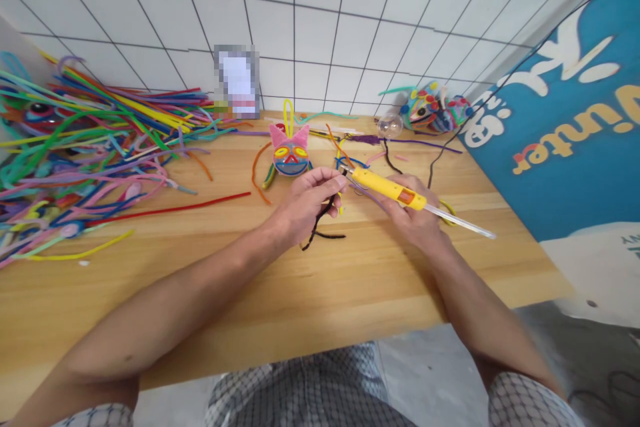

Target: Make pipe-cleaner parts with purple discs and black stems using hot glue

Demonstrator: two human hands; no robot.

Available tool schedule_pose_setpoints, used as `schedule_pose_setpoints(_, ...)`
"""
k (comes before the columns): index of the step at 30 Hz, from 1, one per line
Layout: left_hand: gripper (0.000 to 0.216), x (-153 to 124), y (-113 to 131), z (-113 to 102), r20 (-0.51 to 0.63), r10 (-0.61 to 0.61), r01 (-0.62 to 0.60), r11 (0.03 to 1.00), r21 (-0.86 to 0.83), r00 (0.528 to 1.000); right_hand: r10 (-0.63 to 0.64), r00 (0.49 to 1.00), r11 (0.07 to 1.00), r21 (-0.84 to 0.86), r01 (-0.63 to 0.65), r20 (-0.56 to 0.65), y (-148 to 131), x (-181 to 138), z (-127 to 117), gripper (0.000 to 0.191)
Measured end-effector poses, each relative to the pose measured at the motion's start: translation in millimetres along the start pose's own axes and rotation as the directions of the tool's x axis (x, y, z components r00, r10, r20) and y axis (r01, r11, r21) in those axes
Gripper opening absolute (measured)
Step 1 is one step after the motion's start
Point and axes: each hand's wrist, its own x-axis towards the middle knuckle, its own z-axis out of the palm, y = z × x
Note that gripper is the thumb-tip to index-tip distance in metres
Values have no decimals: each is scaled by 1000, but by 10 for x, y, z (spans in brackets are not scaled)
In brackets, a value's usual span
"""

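Observation:
My left hand [313, 200] pinches a black pipe cleaner [325, 210], whose bent end hangs down toward the wooden table. In my right hand [415, 217] is a yellow hot glue gun [385, 187], with a clear glue stick [467, 223] jutting from its back. Its nozzle points left and meets the end of the black pipe cleaner at my left fingertips; whether they touch I cannot tell. Just beyond my left hand stands a round cat-face ornament [291, 155] with pink ears, yellow-ringed eyes and a yellow loop on top.
A large heap of coloured pipe cleaners [100, 153] covers the table's left side. Against the tiled wall leans a blurred-out upright screen [237, 83]. At the back right sit a colourful decorated figure [425, 109] and a clear plastic ball [390, 125]. A blue board [590, 147] borders the right.

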Motion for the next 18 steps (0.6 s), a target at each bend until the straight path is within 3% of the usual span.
schedule_pose_setpoints(8, 12, 3, -6, 6, 7, -27, 28, 1000, -5, 1000, 22, 999, 1000, 16, -21, -43, -26, 3, -9, 19)
schedule_pose_setpoints(18, 15, 1, 18, 19, 21, -22, 22, 1000, 10, 1000, -129, 992, 989, -69, 128, 0, -56, 69, -23, 17)
